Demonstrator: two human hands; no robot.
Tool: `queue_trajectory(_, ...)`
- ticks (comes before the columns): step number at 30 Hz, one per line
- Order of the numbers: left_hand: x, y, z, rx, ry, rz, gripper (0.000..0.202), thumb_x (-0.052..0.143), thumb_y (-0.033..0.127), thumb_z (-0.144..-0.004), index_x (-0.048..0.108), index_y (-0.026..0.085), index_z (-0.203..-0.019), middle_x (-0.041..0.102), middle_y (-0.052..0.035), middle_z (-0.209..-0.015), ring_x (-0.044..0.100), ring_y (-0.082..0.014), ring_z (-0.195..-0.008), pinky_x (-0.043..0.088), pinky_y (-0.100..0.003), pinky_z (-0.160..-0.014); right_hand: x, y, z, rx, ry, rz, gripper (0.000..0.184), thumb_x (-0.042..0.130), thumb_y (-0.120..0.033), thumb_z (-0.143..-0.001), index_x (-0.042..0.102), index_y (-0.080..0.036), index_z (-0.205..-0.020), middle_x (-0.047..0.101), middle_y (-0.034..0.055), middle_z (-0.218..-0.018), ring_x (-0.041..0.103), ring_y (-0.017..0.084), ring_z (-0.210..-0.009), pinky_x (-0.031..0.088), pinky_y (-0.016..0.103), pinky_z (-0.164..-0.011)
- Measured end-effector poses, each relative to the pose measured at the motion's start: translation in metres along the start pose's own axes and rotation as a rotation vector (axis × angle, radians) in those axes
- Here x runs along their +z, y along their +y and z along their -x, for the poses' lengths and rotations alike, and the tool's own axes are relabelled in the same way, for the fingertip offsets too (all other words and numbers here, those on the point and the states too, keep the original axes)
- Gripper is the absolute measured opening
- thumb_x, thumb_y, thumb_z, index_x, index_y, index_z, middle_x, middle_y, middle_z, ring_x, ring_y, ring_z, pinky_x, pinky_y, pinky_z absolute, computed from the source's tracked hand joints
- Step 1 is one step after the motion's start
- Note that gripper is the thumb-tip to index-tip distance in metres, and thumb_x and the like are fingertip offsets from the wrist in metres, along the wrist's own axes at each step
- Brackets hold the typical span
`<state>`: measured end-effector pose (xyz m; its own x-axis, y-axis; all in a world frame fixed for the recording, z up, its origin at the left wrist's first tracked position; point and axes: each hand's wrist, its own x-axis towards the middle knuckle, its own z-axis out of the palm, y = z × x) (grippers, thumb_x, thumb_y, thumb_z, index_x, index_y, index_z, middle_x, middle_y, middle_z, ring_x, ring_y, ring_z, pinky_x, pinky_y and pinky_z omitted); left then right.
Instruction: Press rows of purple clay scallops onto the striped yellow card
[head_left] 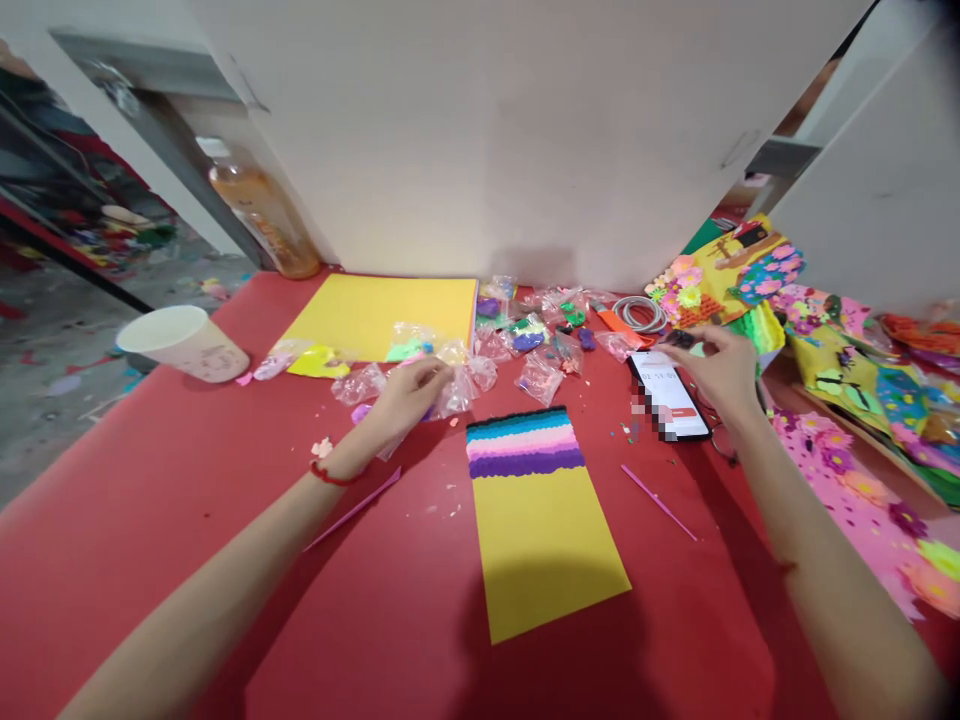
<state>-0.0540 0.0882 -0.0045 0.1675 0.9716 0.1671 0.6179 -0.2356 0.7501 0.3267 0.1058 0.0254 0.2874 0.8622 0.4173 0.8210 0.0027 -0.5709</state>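
My left hand (411, 400) is closed, fingertips pressed together beside a crumpled clear plastic bag (456, 395). What it holds, if anything, is hidden. My right hand (724, 370) reaches over the top of a phone (677, 400) with a lit timer screen. Its thumb and fingers curl in a pinch around something I cannot make out. Between the hands lies a yellow sheet (551, 550); wavy clay bands (525, 442) in black, blue, white, pink and purple cover its far end. A pink stick tool (352, 510) lies left of the sheet, another pink stick (660, 503) right.
Several small bags of coloured clay (529, 335) spread along the back near a white panel (480, 150). A yellow paper stack (382, 310), a white cup (187, 345) and a bottle (266, 215) stand left. A coiled cable (639, 313) and decorated clay pictures (840, 450) lie right.
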Motion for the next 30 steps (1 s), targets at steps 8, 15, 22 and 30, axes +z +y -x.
queue_trajectory(8, 0.007, 0.009, -0.027, 0.018, 0.161, -0.171, 0.036, 0.054, 0.025, -0.075, 0.051, 0.011, -0.108, 0.056, -0.011, -0.092, 0.055, -0.0262, -0.088, 0.042, -0.041, -0.082, -0.02, -0.079, 0.069, -0.126, -0.219, -0.402, 0.04, 0.07, -0.046, -0.064, 0.044, -0.02, -0.049, 0.047, -0.0032, -0.051, 0.043, 0.011, -0.052, 0.034, 0.025, -0.05)
queue_trajectory(15, 0.019, 0.097, 0.02, 0.386, -0.138, 0.234, 0.015, 0.059, 0.028, -0.081, 0.064, 0.014, -0.078, 0.066, -0.0057, -0.078, 0.06, -0.0157, -0.074, 0.048, -0.028, -0.071, -0.013, -0.108, 0.101, -0.215, -0.353, -0.258, 0.038, 0.068, -0.036, -0.066, 0.037, -0.02, -0.05, 0.04, -0.0047, -0.051, 0.036, 0.009, -0.051, 0.027, 0.024, -0.048)
queue_trajectory(22, 0.033, 0.118, 0.041, 0.184, -0.339, 0.563, 0.005, 0.065, 0.016, -0.072, 0.063, 0.013, -0.068, 0.065, -0.0015, -0.066, 0.058, -0.0111, -0.061, 0.047, -0.022, -0.058, -0.008, -0.125, 0.124, -0.231, -0.414, -0.248, 0.033, 0.065, -0.023, -0.062, 0.033, -0.021, -0.052, 0.036, -0.0077, -0.046, 0.033, 0.008, -0.047, 0.024, 0.022, -0.046)
queue_trajectory(30, 0.013, 0.1, 0.047, 0.011, -0.473, 0.824, 0.014, 0.068, 0.021, -0.07, 0.06, 0.013, -0.061, 0.061, -0.0005, -0.063, 0.055, -0.0088, -0.059, 0.045, -0.021, -0.057, -0.024, -0.127, 0.134, 0.081, -0.738, -0.753, 0.021, 0.067, -0.038, -0.068, 0.055, -0.02, -0.07, 0.055, -0.0031, -0.063, 0.051, 0.01, -0.057, 0.041, 0.024, -0.052)
